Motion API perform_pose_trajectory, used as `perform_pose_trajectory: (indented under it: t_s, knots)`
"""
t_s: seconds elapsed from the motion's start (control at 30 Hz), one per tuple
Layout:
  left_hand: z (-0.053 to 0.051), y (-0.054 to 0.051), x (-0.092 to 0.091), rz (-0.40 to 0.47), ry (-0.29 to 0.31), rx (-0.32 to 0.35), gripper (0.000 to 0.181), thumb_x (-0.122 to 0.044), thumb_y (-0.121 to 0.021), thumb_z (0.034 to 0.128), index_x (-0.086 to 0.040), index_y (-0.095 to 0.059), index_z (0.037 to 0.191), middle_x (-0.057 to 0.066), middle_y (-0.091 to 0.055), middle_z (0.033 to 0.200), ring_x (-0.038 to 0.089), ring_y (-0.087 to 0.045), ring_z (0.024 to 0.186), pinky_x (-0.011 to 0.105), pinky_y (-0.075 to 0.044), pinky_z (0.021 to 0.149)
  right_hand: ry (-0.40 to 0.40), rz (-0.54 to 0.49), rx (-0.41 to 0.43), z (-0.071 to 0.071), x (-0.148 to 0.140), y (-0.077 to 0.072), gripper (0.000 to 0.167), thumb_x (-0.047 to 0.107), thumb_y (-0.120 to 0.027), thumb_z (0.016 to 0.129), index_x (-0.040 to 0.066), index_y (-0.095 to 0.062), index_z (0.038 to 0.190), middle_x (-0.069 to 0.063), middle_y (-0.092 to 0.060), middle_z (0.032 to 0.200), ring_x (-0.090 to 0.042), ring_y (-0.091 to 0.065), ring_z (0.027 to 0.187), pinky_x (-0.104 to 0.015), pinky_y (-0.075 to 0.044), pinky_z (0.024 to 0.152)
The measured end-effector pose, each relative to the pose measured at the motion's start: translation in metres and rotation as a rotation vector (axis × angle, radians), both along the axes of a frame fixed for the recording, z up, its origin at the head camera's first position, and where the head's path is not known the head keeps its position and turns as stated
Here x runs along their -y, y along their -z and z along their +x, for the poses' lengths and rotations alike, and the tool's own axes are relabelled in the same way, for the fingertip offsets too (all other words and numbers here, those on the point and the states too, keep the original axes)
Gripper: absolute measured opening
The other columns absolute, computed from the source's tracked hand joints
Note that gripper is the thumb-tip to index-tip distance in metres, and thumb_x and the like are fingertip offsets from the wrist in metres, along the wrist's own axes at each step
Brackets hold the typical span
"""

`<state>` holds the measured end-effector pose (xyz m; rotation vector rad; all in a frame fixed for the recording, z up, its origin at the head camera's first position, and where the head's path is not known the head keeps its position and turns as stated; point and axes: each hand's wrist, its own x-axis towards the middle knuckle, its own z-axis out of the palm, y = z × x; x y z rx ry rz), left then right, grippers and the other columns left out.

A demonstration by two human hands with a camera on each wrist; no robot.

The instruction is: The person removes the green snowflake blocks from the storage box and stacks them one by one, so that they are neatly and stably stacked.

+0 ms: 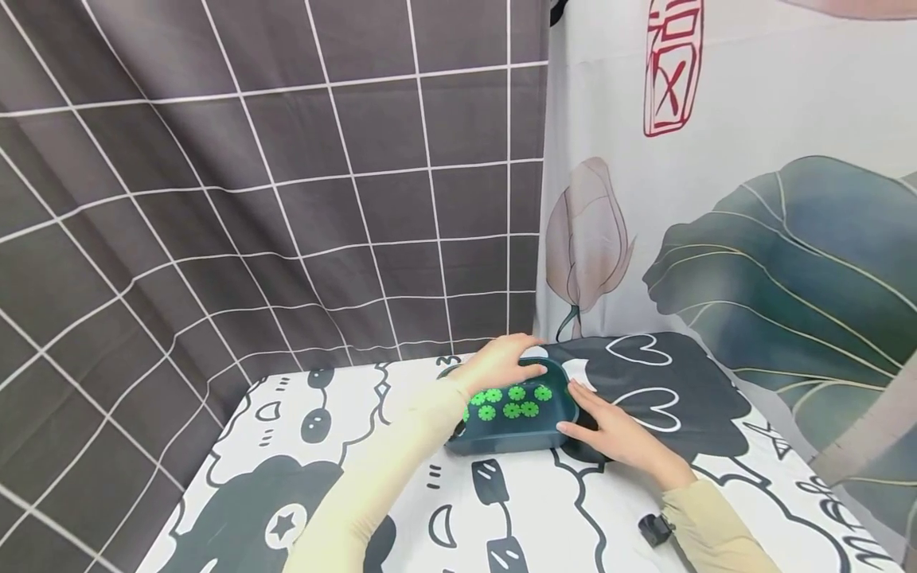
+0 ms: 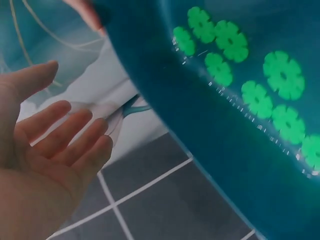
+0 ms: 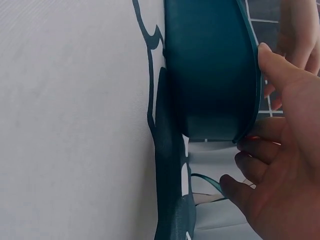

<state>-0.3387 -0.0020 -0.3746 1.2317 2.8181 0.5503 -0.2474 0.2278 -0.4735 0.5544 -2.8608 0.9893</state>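
the teal tray (image 1: 510,442) is touched by spread fingers of the right hand (image 1: 622,433); just beside it, the left hand (image 1: 497,364) is held loose-fingered; positioning is seemingly underway, two-sided contact being called for

It looks like a corner of a home, though which room cannot be told: a cloth (image 1: 544,513) printed with cartoon sunglasses (image 1: 490,482) and hearts (image 1: 648,411) is spread flat, a gray curtain (image 1: 286,199) with white squares lines its left edge and most of its back edge, and a white curtain (image 1: 752,95) with a flower bud (image 1: 589,235) and large leaf (image 1: 795,247) hangs past its back right corner
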Motion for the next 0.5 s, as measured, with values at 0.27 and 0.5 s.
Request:
perform_pose_trajectory:
  t_s: [0.27, 0.5]
  knots:
    - [-0.012, 0.028, -0.025, -0.096, 0.022, 0.066, 0.046, -0.033, -0.066, 0.098, -0.012, -0.06, 0.139, 0.002, -0.063, 0.136, 0.015, -0.057, 0.127, 0.029, -0.043, 0.108, 0.008, 0.008, -0.005, 0.003, -0.002, 0.0, 0.085, 0.055, -0.061, 0.096, -0.002, -0.035, 0.154, -0.024, -0.03, 0.159, -0.046, -0.031, 0.144, -0.065, -0.033, 0.11]
    - [-0.026, 0.04, -0.038, -0.164, 0.02, 0.09, 0.046, -0.03, -0.071, 0.0939, -0.009, -0.064, 0.134, 0.003, -0.067, 0.13, 0.015, -0.06, 0.122, 0.025, -0.044, 0.105, 0.012, 0.014, -0.005, 0.003, 0.0, -0.002, 0.087, 0.057, -0.061, 0.095, -0.002, -0.035, 0.153, -0.022, -0.032, 0.159, -0.044, -0.03, 0.145, -0.062, -0.031, 0.112]
